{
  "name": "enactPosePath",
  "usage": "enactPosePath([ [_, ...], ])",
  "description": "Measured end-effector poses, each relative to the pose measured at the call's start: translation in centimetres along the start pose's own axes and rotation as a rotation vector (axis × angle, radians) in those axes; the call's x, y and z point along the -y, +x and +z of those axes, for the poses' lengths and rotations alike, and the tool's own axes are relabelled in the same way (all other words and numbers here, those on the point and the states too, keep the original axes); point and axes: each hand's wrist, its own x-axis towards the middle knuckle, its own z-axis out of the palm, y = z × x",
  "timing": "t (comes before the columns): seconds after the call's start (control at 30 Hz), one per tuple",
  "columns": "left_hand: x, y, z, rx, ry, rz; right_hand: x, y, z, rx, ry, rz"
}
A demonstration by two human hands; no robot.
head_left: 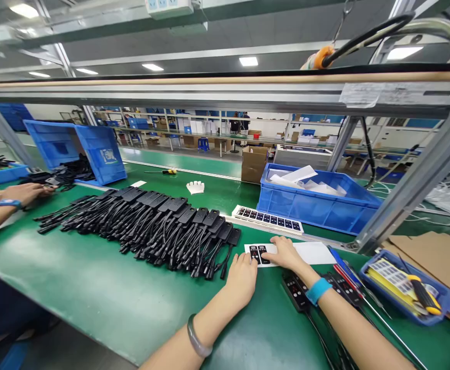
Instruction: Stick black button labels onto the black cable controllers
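Note:
A white label sheet [313,253] with two black labels on its left end lies on the green bench. My left hand [243,276] has its fingers curled together, fingertips at the lower left edge of the sheet beside the first black label [254,253]. My right hand [286,254] grips the sheet from above, thumb by the second label and fingers near the upper edge. Under my right forearm lie black control boxes [297,293] with labelled faces and cables. Left of my hands, a long row of black cabled boxes [178,205] covers the bench.
A full label strip [267,220] lies behind the sheet, before a blue bin [317,205] of white paper. On the right are a screwdriver [379,329] and a small tool tray [406,288]. A co-worker's hand [24,194] reaches by a tipped blue crate [101,154].

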Motion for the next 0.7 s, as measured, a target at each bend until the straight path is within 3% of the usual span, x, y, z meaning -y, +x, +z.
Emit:
enactPosePath([
  [0.17,-0.1,0.0,-0.1,0.022,0.011,-0.006,0.4,0.7,1.2,0.008,0.015,0.02],
  [0.37,-0.3,0.1,-0.2,0.034,0.002,-0.008,0.8,-0.1,0.8,-0.026,0.006,-0.086],
  [0.57,-0.3,0.0,-0.2,0.023,0.007,-0.005,1.5,-1.1,0.6,-0.141,-0.013,-0.232],
  [0.7,-0.3,-0.1,-0.2,0.011,0.018,0.003,1.4,-1.4,0.4,-0.264,0.101,-0.32],
])
